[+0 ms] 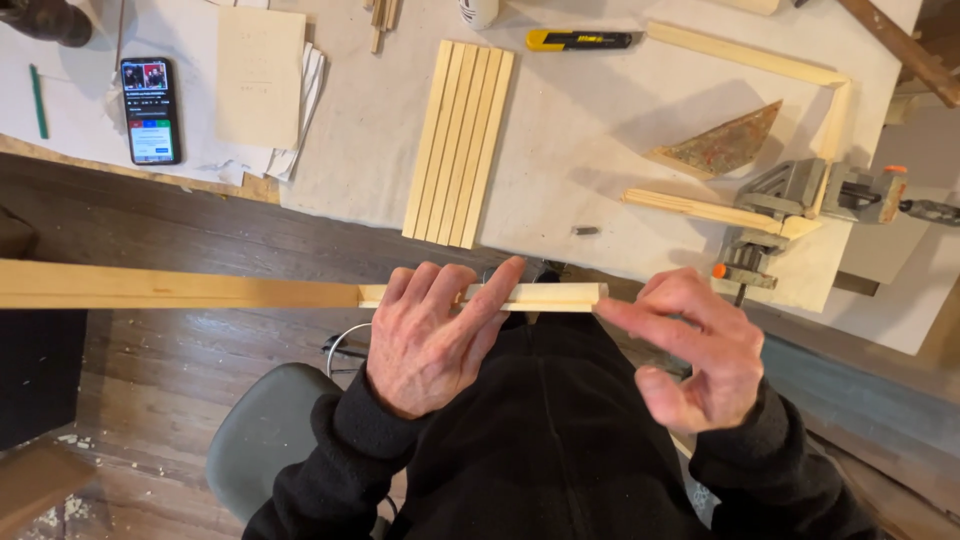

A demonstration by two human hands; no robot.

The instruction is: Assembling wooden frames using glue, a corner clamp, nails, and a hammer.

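Right now a long wooden strip [250, 290] lies level across my lap, running from the left edge of view to just past my middle. My left hand [430, 335] is wrapped over it near its right end, fingers [455, 290] curled across the top and closed on the wood. My right hand [695, 350] is at the very end of the strip, index finger stretched out so its tip touches the cut end; the other fingers are loosely bent and hold nothing.

Beyond the strip is the workbench [570, 130], covered in pale cloth. Straight ahead of my left hand sits a row of pale wooden slats [460, 145], lying side by side and touching. Further right, a corner clamp [800, 200] grips two frame pieces [760, 60] at a right angle, with a mottled triangular square [725, 145] lying inside that corner. A yellow and black utility knife [580, 40] lies at the far edge. Well to the left, a phone [150, 110] rests with its screen lit beside a stack of paper [265, 85], and a green pencil [38, 100] lies near it.
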